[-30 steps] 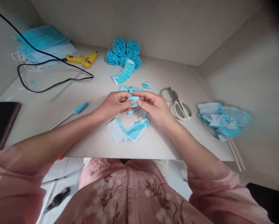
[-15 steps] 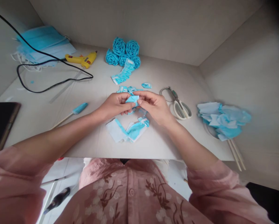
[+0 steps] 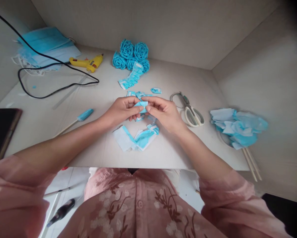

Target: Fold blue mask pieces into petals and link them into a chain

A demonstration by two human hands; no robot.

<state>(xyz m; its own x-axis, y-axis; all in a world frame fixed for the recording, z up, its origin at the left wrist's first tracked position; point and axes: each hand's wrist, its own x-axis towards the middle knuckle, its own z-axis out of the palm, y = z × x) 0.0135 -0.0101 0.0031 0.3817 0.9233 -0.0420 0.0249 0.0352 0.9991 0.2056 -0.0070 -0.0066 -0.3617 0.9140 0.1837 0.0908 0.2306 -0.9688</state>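
Slippage is looking like the likeliest trouble: the left hand [image 3: 121, 110] and the right hand [image 3: 166, 112] are both pinching one small blue folded piece [image 3: 143, 103], which they are holding to the left of the scissors [image 3: 192, 112]. Should either thumb be easing off, the fold could be springing open or creasing crooked, since the material is looking thin and soft. Loose scraps [image 3: 144, 141] are lying left of the scissors and nearer the person, so a dropped piece could be getting lost among them. Compared with half a second ago, the left thumb is lying higher across the piece, covering more of it, while the right hand is keeping its pinch. Blue rosettes [image 3: 128, 53], behind the scissors and to their left, are staying put.
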